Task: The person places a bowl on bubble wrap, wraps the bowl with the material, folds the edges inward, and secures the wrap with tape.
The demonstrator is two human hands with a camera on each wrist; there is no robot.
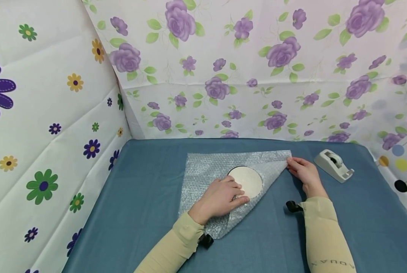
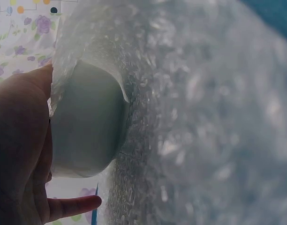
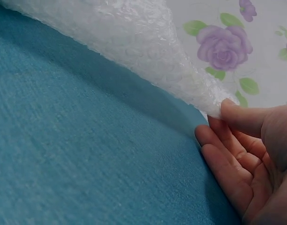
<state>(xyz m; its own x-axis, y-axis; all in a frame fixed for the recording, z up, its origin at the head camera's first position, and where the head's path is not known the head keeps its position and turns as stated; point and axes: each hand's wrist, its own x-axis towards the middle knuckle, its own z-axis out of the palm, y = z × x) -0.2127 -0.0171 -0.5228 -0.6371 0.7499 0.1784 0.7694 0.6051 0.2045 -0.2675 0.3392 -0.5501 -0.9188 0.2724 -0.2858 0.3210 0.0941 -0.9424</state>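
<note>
A sheet of bubble wrap [image 1: 203, 167] lies on the blue cloth, its right side folded over in a diagonal edge. On the wrap sits a round, cream-topped object [image 1: 249, 180] with a thin dark rim; its smooth, pale curved side [image 2: 89, 122] shows in the left wrist view, but its exact kind is unclear. My left hand [image 1: 220, 197] rests across its top, fingers fairly straight. At the far right corner of the wrap, my right hand [image 1: 304, 172] pinches the edge between thumb and fingers, holding it raised, as the right wrist view shows.
A white tape dispenser [image 1: 334, 165] stands to the right of my right hand. Blue cloth [image 1: 138, 197] covers the table. Flower-patterned sheets [image 1: 203, 68] hang behind and on the left. A small black device [image 1: 293, 206] is strapped at my right wrist.
</note>
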